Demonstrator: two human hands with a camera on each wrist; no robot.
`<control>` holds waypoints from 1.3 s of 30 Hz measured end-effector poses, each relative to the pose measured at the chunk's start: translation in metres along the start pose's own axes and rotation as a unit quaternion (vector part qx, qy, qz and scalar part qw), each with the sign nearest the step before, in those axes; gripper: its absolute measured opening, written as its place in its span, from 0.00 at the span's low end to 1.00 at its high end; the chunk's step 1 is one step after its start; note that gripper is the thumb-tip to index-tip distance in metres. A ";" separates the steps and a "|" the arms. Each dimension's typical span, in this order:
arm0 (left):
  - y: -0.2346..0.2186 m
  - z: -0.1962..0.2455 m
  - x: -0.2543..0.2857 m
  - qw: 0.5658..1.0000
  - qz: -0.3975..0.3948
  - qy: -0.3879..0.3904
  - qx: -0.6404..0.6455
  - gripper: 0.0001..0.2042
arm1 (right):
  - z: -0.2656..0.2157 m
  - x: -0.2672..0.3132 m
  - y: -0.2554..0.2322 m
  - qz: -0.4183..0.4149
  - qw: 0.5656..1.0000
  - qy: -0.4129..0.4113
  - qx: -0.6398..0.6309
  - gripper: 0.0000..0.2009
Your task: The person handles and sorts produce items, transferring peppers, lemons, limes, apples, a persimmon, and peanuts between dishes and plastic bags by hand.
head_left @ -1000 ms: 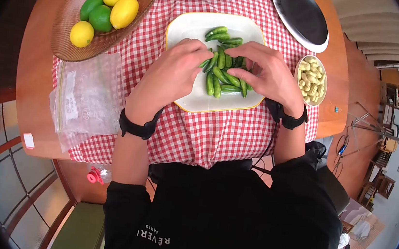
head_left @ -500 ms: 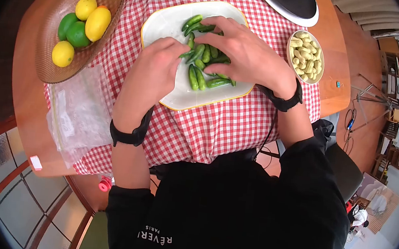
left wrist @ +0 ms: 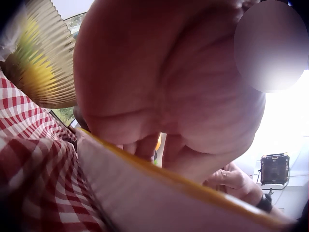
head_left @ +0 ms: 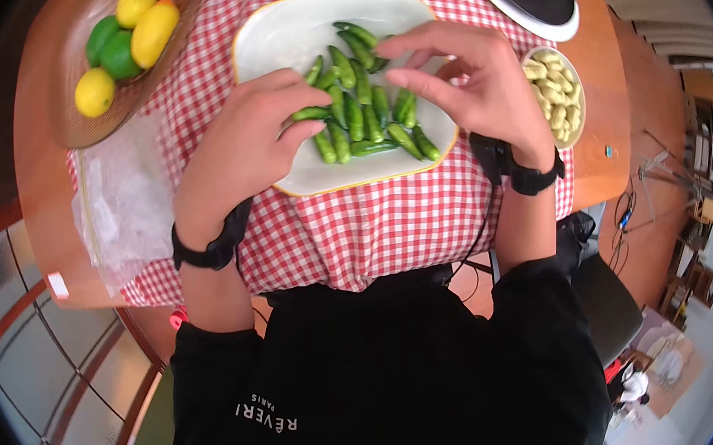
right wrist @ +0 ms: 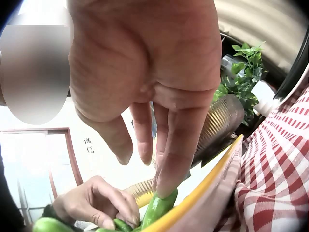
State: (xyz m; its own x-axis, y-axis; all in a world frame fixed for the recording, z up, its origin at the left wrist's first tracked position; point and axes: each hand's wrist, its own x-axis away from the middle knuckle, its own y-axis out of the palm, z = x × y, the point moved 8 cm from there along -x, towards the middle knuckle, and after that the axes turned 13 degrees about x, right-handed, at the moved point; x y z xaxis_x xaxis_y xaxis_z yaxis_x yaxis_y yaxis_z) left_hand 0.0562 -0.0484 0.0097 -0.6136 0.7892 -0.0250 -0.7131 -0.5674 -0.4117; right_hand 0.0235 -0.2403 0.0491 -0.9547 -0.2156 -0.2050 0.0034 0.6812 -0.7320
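Several glossy green chili peppers (head_left: 354,118) lie in the white dish (head_left: 272,35) with a yellow rim. At the dish's left side my left hand (head_left: 249,129) pinches one chili pepper (head_left: 310,114) between thumb and index finger. My right hand (head_left: 476,74) hovers over the right part of the dish, thumb and fingers spread apart. In the right wrist view a fingertip of that hand touches the end of a chili pepper (right wrist: 159,207), with the thumb well away from it. The left wrist view hides the left fingertips behind the palm and dish wall.
A ribbed amber bowl (head_left: 161,54) with lemons and limes stands at left, above a clear plastic bag (head_left: 120,198). To the right is a bowl of peanuts (head_left: 553,87); a black-and-white round object (head_left: 532,2) sits behind it. A red checked cloth (head_left: 355,240) covers the table's middle.
The right hand has drawn back to the right, uncovering more peppers. The left hand has moved slightly left and down, and a pepper now shows between its thumb and index finger. The head view has shifted.
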 end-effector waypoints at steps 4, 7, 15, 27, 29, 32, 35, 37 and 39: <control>0.004 0.020 0.003 0.999 -0.003 0.029 -0.018 0.22 | 0.013 0.000 -0.010 0.032 0.996 0.021 -0.084 0.11; 0.014 0.024 0.003 0.998 -0.024 -0.010 -0.050 0.18 | 0.011 0.000 -0.011 0.024 0.993 0.022 -0.112 0.11; 0.010 0.013 -0.001 0.999 0.006 0.008 -0.052 0.14 | 0.003 0.016 -0.015 -0.173 0.984 0.028 -0.013 0.12; -0.002 0.025 0.000 0.993 0.078 0.059 -0.064 0.12 | 0.007 0.010 0.016 -0.165 0.983 -0.027 -0.070 0.14; -0.004 0.020 0.001 0.994 0.104 0.028 -0.014 0.08 | 0.007 0.008 0.009 -0.116 0.990 -0.015 -0.083 0.14; -0.001 0.010 0.000 0.995 0.086 0.024 -0.045 0.07 | 0.007 0.005 0.011 -0.110 0.991 0.014 -0.074 0.14; 0.004 0.005 -0.003 0.988 0.034 0.062 -0.135 0.08 | 0.006 0.008 0.019 -0.146 0.987 0.013 -0.067 0.15; 0.005 0.006 -0.002 0.992 0.027 0.053 -0.111 0.08 | 0.005 0.009 0.024 -0.193 0.980 0.017 -0.053 0.16; 0.008 0.007 -0.002 0.995 0.021 0.045 -0.085 0.08 | 0.005 0.009 0.027 -0.195 0.979 0.014 -0.061 0.17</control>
State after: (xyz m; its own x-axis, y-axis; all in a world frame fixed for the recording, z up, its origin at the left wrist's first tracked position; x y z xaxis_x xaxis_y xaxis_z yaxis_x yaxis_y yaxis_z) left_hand 0.0494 -0.0563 0.0129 -0.6038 0.7874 -0.1245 -0.6141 -0.5590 -0.5572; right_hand 0.0167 -0.2271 0.0243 -0.8841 -0.4579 0.0931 -0.3963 0.6293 -0.6686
